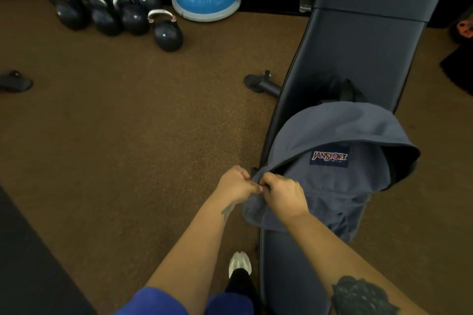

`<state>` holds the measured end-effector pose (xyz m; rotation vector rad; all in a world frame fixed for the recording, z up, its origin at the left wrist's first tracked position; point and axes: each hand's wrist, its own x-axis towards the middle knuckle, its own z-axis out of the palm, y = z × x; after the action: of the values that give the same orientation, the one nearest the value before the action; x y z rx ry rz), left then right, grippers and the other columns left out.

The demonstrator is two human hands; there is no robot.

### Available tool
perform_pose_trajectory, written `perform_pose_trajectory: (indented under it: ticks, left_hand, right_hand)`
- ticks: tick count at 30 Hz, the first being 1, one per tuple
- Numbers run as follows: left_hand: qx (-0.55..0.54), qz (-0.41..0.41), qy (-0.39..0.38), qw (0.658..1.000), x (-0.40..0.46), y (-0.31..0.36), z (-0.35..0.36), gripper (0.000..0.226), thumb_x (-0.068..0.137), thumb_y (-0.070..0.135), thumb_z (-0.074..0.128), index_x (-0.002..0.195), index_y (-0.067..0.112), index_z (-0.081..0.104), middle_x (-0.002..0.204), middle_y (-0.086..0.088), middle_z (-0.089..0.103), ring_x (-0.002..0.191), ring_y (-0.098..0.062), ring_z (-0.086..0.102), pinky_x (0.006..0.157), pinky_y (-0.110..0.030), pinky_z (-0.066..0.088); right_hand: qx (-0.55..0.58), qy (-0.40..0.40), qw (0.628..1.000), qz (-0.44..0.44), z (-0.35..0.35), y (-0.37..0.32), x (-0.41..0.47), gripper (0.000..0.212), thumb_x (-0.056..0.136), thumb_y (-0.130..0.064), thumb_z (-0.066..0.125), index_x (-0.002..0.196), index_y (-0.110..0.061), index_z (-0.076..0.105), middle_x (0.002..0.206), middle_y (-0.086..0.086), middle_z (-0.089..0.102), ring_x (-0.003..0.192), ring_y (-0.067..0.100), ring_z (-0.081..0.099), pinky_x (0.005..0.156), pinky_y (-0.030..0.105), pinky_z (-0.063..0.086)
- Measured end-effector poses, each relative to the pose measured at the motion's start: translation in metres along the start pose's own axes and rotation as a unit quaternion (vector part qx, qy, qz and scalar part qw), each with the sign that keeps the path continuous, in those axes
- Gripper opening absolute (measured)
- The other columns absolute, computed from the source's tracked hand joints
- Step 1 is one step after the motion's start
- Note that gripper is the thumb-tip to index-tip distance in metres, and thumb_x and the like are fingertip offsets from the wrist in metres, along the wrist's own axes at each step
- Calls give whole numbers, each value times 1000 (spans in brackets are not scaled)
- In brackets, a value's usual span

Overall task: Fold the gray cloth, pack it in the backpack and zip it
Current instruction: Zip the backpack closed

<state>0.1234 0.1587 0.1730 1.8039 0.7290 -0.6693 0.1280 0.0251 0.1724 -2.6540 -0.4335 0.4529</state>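
The backpack (332, 181) lies along our bench (358, 54), top away, mouth gaping; both hands, left (234, 183) and right (282, 193), pinch its near-left edge, zipper pull hidden.

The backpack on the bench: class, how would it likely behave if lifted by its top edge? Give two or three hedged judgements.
The backpack would probably sag, since its fabric folds where the left hand and right hand pinch it. Its open flap droops, so it seems floppy. It looks slack rather than bulging, suggesting it is fairly light.
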Motion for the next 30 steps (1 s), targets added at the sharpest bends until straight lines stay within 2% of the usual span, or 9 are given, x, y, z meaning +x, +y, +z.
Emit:
perform_pose_trajectory:
  ticks: [2, 5, 8, 12, 20, 24, 28, 30]
  left_hand:
    - [41, 0, -25, 999, 2, -11, 0, 30, 72, 9, 75, 85, 20, 50, 107, -13, 67, 102, -25, 64, 86, -40, 55]
    - [149, 84, 43, 984, -1, -21, 16, 20, 82, 11, 64, 102, 11, 58, 103, -11, 66, 98, -25, 64, 79, -31, 51]
    - [197, 134, 126, 963, -4, -20, 33, 17, 88, 17, 55, 99, 5, 61, 97, -14, 69, 92, -29, 66, 73, -33, 50]
    - [253, 128, 147, 948, 0, -13, 36, 18, 91, 16, 50, 97, 5, 62, 97, -14, 69, 91, -29, 67, 71, -32, 50]
    - [233, 115, 136, 956, 5, -9, 34, 21, 89, 23, 57, 98, 6, 64, 96, -13, 69, 90, -27, 66, 69, -29, 46]
    - [126, 141, 127, 974, 6, -17, 31, 15, 87, 21, 60, 95, 10, 67, 91, -9, 69, 88, -23, 65, 74, -29, 49]
    - [94, 163, 104, 977, 8, -28, 33, 12, 91, 16, 55, 85, 9, 63, 87, -13, 67, 86, -27, 64, 69, -27, 44]
    - [62, 167, 110, 978, 8, -30, 34, 12, 91, 14, 54, 89, 10, 65, 88, -10, 66, 82, -20, 62, 71, -26, 45]
  right_hand:
    - [11, 0, 1000, 15, -1, -1, 1, 16, 90, -26, 55, 97, -13, 63, 100, 9, 69, 93, 33, 64, 75, 37, 47]
    - [20, -1, 999, 27, -3, -4, 2, 16, 91, -28, 55, 97, -15, 62, 102, 8, 69, 95, 30, 64, 77, 36, 46]
    - [17, -6, 999, 32, -3, -7, 1, 17, 91, -28, 54, 99, -15, 61, 105, 7, 68, 97, 29, 63, 79, 35, 46]
    - [6, 10, 999, 40, -8, -7, 1, 18, 92, -28, 52, 100, -15, 61, 105, 7, 68, 97, 30, 63, 77, 35, 45]
    - [12, 39, 998, 42, -15, -1, 2, 17, 93, -30, 51, 96, -16, 59, 98, 5, 69, 90, 29, 64, 71, 34, 45]
    - [47, 19, 997, 60, -13, 5, 6, 17, 92, -33, 52, 95, -18, 59, 93, 6, 70, 89, 30, 64, 73, 36, 46]
    - [66, 7, 995, 68, -13, 6, 9, 16, 92, -34, 53, 97, -19, 59, 92, 7, 71, 90, 30, 64, 74, 37, 47]
    - [77, 4, 995, 67, -13, 7, 11, 15, 92, -33, 54, 97, -19, 59, 92, 7, 71, 90, 29, 64, 75, 38, 49]
